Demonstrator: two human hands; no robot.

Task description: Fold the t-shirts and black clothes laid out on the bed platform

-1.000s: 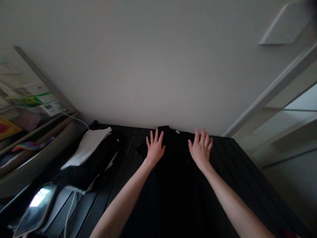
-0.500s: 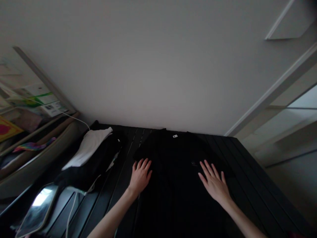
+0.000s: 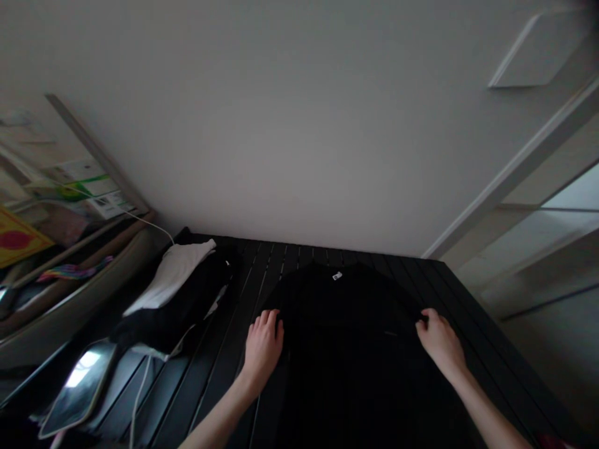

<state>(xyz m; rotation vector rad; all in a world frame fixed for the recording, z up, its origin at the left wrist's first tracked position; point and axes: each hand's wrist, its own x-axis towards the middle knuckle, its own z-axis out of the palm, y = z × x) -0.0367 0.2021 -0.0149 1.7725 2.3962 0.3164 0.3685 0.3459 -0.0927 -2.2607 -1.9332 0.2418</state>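
A black garment (image 3: 349, 337) with a small white neck label (image 3: 336, 276) lies spread flat on the black slatted table (image 3: 472, 330). My left hand (image 3: 262, 346) rests on the garment's left edge, fingers curled down over the cloth. At the garment's right edge, near the sleeve, my right hand (image 3: 440, 343) has its fingers bent and pinching the fabric. Both forearms reach in from the bottom of the view.
A pile of folded clothes, white (image 3: 171, 274) on black, sits at the table's left. A phone (image 3: 77, 390) with a lit screen and a white cable (image 3: 138, 393) lie at the near left. Cluttered shelves (image 3: 56, 206) stand left; a plain wall is behind.
Both hands slid from near the collar back toward me and outward to the garment's side edges. The flat fingers have curled onto the fabric. The garment now lies lower in view.
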